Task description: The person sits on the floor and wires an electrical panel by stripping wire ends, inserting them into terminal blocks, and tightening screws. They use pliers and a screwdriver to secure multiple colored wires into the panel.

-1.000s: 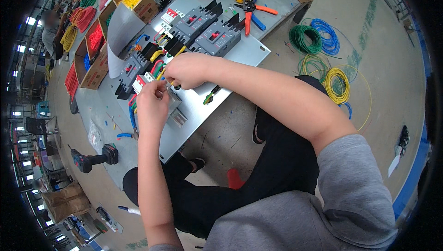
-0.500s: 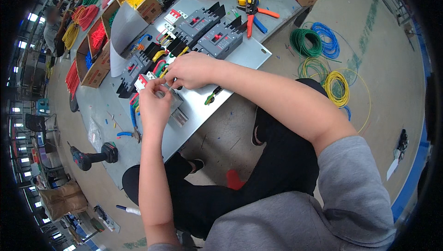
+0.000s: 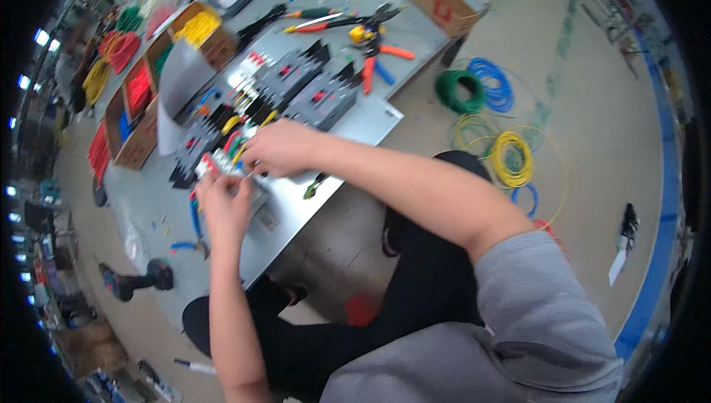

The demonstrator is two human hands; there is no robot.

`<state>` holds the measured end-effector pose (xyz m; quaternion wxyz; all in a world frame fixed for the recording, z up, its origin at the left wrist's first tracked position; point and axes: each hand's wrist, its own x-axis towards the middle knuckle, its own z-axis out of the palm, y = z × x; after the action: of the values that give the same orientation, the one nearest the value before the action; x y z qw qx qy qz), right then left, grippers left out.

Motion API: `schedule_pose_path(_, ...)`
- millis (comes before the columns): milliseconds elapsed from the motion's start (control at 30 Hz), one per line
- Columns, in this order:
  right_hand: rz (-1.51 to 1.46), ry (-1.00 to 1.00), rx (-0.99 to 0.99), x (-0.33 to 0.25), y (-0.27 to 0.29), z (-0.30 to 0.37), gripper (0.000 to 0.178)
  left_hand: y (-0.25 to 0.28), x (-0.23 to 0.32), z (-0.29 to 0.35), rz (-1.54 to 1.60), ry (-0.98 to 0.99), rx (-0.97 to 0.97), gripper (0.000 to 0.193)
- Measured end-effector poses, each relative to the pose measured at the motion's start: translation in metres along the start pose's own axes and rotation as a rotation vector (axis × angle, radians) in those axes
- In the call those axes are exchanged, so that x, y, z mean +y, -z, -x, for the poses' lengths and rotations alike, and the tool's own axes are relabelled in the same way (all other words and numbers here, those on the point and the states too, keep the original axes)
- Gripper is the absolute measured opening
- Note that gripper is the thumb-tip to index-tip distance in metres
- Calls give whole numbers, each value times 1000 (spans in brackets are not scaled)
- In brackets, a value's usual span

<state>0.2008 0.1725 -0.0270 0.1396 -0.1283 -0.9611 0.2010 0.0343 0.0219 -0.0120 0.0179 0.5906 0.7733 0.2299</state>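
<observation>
Side by side, both my hands work over a silver metal panel [image 3: 296, 203] on the table. With fingers bent and thumb drawn in, my left hand [image 3: 226, 199] is at a small red-and-white circuit breaker [image 3: 207, 164]. My right hand [image 3: 281, 150] has its fingertips pinched together just right of it, by yellow, red and green wires [image 3: 235, 142]. What lies between the fingertips of either hand is hidden or blurred. Behind them stand large grey circuit breakers [image 3: 322, 99] with black dividers. A short green-yellow wire piece [image 3: 312, 187] lies near the panel's front edge.
Orange-handled cutters [image 3: 374, 47] lie at the table's back. Blue-handled pliers [image 3: 191, 245] and a cordless drill [image 3: 137, 281] are at the left. Cardboard boxes [image 3: 137, 150] hold coloured parts at the far left. Wire coils [image 3: 512, 158] lie on the floor at right.
The whole view has shifted, so the table and hands appear lower and further left, and slightly blurred. Both hands stay by the small breaker, the left fingers lying closer to its edge.
</observation>
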Motion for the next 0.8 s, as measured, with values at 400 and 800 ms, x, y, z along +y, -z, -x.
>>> schedule_pose_path(400,-29,55,124,14,2,10,16,-1,29,-1,-92,264,-31,24)
schedule_pose_path(800,30,-1233,770,180,103,114,58,0,24,7,-82,233,-14,20)
